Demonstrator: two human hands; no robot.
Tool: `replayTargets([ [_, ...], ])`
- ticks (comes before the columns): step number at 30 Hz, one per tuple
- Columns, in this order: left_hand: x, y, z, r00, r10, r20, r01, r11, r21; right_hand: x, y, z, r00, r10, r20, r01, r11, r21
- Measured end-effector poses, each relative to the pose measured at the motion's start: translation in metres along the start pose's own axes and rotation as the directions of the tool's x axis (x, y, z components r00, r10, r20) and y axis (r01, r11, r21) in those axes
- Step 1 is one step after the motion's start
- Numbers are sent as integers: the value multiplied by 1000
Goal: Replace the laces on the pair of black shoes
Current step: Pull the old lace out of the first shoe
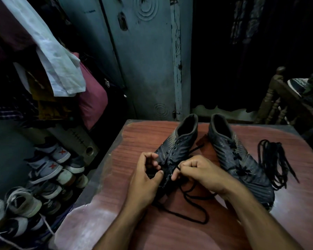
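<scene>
Black lace pinched by right hand; left hand grips left shoe; right shoe laced, job unfinished.

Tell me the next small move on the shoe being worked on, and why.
Probably pull the black lace on through the eyelet: the right hand pinches it at the left black shoe, which the left hand holds, and much lace lies slack on the reddish wooden table.
</scene>
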State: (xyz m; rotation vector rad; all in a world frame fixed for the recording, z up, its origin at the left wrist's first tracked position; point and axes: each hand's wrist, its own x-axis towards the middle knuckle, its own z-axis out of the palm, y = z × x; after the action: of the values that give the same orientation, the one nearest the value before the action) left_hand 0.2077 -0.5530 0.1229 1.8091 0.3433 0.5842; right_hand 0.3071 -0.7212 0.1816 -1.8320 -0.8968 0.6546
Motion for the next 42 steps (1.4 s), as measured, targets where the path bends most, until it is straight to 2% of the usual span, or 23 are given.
replayTargets([
  [3, 0, 0, 1, 1000, 12, -29, -11, 999, 45, -4, -2, -8, 996, -7, 93, 5, 1000, 28],
  [6, 1, 2, 2, 998, 38, -53, -32, 993, 111, -4, -1, -9, 994, -61, 92, 57, 997, 50],
  [9, 0, 6, 3, 996, 62, -60, -53, 990, 133, -3, -1, -11, 982, -183, -39, 186, 975, 123],
  [13, 3, 4, 3, 996, 29, -80, -21, 995, 100, -1, -3, -17, 900, -324, -292, 393, 892, 221],
  [16, 3, 3, 3, 996, 21, -82, -16, 998, 68, -1, -3, -17, 856, -356, -375, 446, 875, 190],
  [18, 2, 4, 1, 994, 18, -108, -14, 999, 34, 1, 1, -15, 836, -361, -412, 420, 906, 58],
  [20, 1, 6, -1, 989, 18, -148, -18, 1000, -2, 4, 8, -14, 829, -356, -431, 318, 934, -160],
  [24, 0, 8, 0, 990, 63, -123, -47, 990, 135, 5, 18, -10, 913, -171, -371, -15, 893, -450],
  [26, -1, 9, 0, 993, 55, -109, -36, 985, 170, 5, 19, -8, 911, -82, -403, -151, 844, -514],
  [30, -2, 12, 3, 994, 45, -99, -23, 977, 211, 4, 14, -8, 879, -24, -476, -275, 790, -548],
  [34, -1, 12, 5, 994, 58, -89, -30, 957, 288, 3, 14, -4, 853, -87, -515, -255, 791, -556],
  [37, 1, 9, 6, 994, 66, -92, -30, 936, 351, 4, 12, -3, 815, -207, -541, -124, 850, -511],
  [40, 1, 9, 7, 991, 79, -105, -33, 922, 385, 7, 8, 5, 893, -200, -402, -19, 878, -478],
  [42, 0, 10, 7, 992, 78, -100, -33, 919, 394, 7, 7, 14, 950, -134, -282, -46, 834, -550],
])
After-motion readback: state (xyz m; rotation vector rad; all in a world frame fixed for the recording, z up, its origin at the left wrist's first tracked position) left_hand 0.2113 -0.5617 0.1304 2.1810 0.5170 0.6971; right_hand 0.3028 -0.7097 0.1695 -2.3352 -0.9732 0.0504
